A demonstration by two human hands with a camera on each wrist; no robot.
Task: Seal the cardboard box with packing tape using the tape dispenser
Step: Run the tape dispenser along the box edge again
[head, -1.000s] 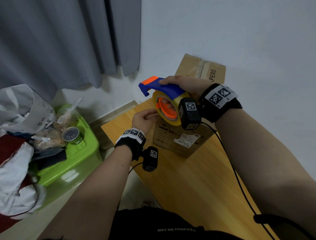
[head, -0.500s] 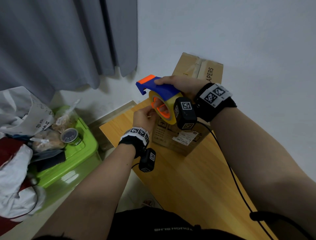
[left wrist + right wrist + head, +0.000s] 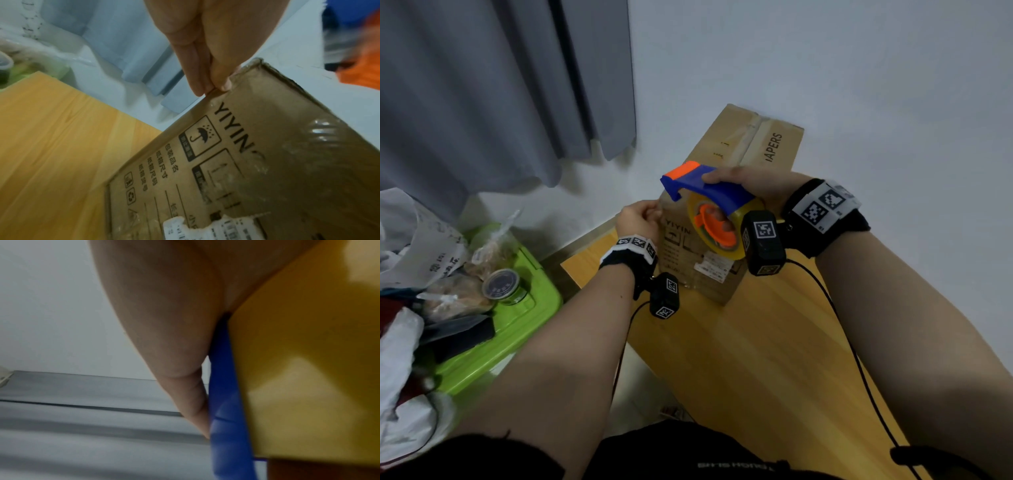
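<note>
While the right hand (image 3: 750,186) curls over the blue-and-orange plastic tape dispenser (image 3: 709,192) with its yellowish tape roll (image 3: 717,228), the left hand (image 3: 637,219) pinches something at the upper edge of the brown cardboard box (image 3: 688,270); what exactly, cannot tell. Dispenser held just above the box's near face. Box stands on the wooden table (image 3: 756,359), beyond both wrists. Printed there: "YIYIN", an umbrella symbol, a torn white label (image 3: 216,227). Top flap reads "APERS".
</note>
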